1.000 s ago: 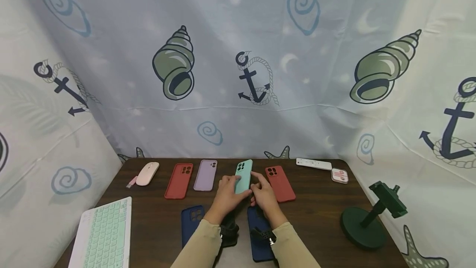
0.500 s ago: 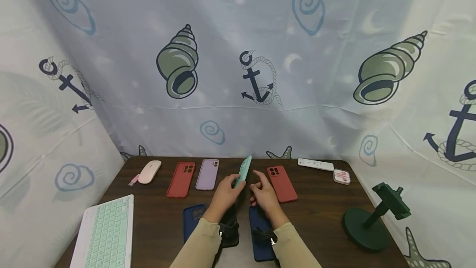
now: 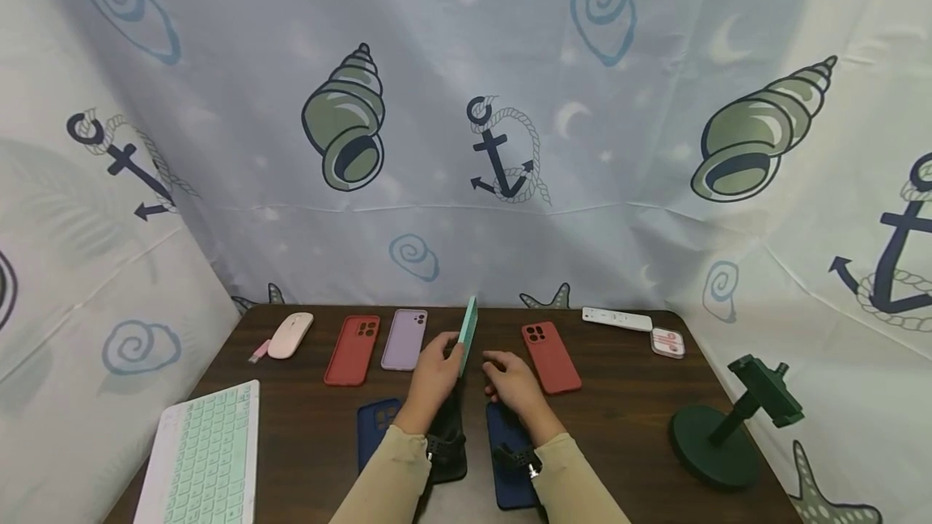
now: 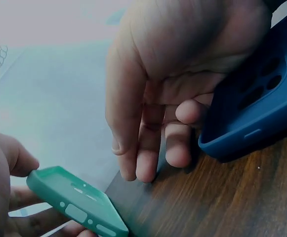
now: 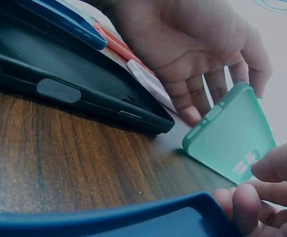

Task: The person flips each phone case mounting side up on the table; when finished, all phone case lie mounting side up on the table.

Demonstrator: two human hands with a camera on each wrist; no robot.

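A mint green phone case (image 3: 468, 333) stands tilted nearly edge-on, with my left hand (image 3: 434, 372) pinching its left edge. In the right wrist view its hollow inside (image 5: 232, 136) shows, with the camera cutouts low. My right hand (image 3: 515, 386) is apart from it on the right, fingers loosely bent and holding nothing. Under the right wrist lies a dark blue phone case (image 3: 510, 471), its hollow side up in the left wrist view. A black phone case (image 3: 450, 471) lies beneath my left wrist, partly hidden by it.
Behind my hands lie a red case (image 3: 353, 350), a lavender case (image 3: 404, 340) and another red case (image 3: 551, 357). Another dark blue case (image 3: 373, 423) is left. Keyboard (image 3: 207, 455) and mouse (image 3: 290, 335) stand left; remote (image 3: 616, 319), small white box (image 3: 667, 342) and green stand (image 3: 717, 447) right.
The right hand has let go of the mint case and drawn back slightly. My left hand has turned the case from showing its back to nearly edge-on, shifting it slightly left.
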